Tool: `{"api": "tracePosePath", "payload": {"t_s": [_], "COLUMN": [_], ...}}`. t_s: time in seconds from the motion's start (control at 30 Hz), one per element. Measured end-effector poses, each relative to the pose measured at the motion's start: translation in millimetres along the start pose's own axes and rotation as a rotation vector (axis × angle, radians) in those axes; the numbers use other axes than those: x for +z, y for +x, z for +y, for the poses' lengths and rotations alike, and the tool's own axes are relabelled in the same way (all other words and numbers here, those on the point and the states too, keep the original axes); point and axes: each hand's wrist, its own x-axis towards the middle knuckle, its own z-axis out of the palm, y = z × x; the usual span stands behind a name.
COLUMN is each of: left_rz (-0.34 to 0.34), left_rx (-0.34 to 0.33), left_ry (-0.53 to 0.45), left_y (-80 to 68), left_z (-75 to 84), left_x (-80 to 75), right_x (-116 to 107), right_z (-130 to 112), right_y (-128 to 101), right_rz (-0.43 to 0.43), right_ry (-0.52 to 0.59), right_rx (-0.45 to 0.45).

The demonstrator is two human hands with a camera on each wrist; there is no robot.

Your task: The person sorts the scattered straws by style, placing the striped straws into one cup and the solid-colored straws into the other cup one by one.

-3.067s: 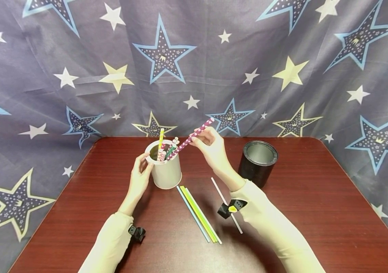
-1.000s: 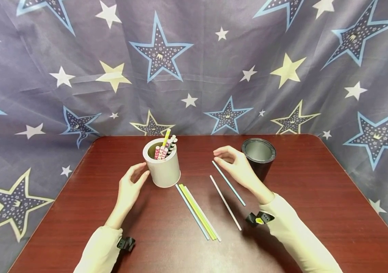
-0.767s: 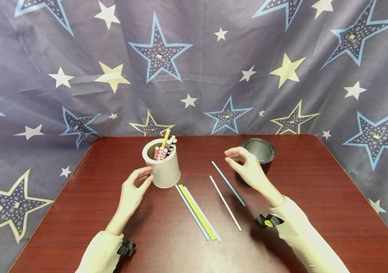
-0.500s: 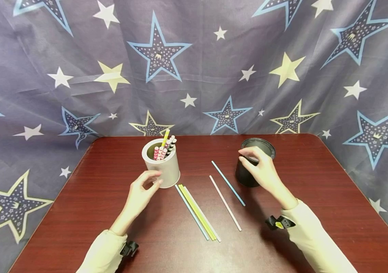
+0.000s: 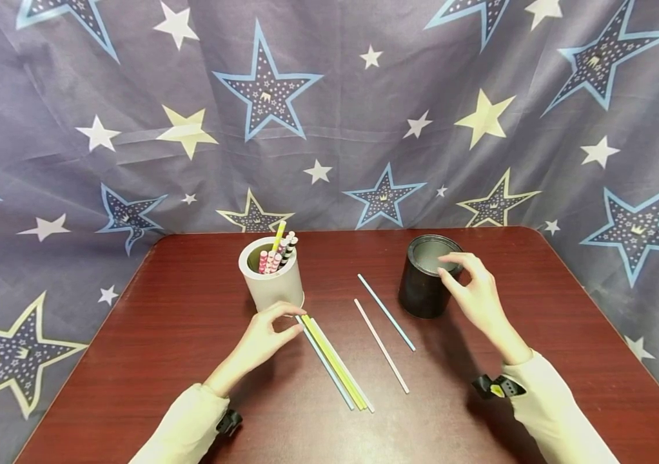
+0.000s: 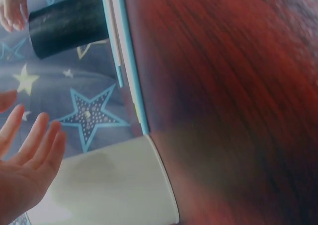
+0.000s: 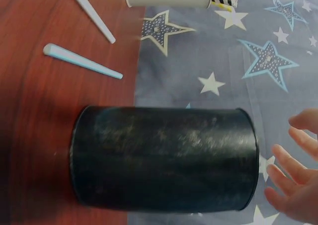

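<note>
My left hand [image 5: 264,336] hovers with parted, relaxed fingers at the far ends of a bundle of plain thin straws [image 5: 338,368], blue, yellow-green and white. Just behind it stands a white cup [image 5: 271,289], also large in the left wrist view, holding several patterned paper straws [image 5: 274,256] in pink, black-striped and yellow. My right hand [image 5: 477,293] is beside the rim of a black cup [image 5: 425,287], thumb and fingers apart with nothing between them. The right wrist view has the black cup's side across its middle and the fingertips [image 7: 285,168] off its rim.
Between the bundle and the black cup lie a single pink-white straw [image 5: 382,346] and a single blue straw [image 5: 386,311], slanting on the reddish-brown table [image 5: 149,361]. Behind the table's back edge hangs a grey star-printed curtain [image 5: 341,116].
My right hand, which held a purple dotted straw over the white cup, has let it go and moved right to the black cup. My left hand has left the white cup's rim for the bundle.
</note>
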Motion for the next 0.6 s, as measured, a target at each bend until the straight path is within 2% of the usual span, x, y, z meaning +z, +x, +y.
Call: {"api": "tracePosePath", "payload": {"t_s": [0.13,0.4,0.6], "left_rz": [-0.086,-0.224,-0.343], "left_rx": [0.021,0.153,0.165], "left_ry": [0.037,0.072,0.139], "left_y": [1.0,2.1,0.7], "left_z": [-8.4,-14.0,-17.2], "left_x": [5.9,14.9,18.3], "right_x": [-3.0,-6.2,-7.5], "right_z": [5.9,17.4,20.9], "right_y": [-3.8,-8.3,-10.2], "right_rz": [0.007,0.014,0.006], "right_ry": [-0.007,0.003,0.018], "right_rx": [0.015,0.017,0.046]}}
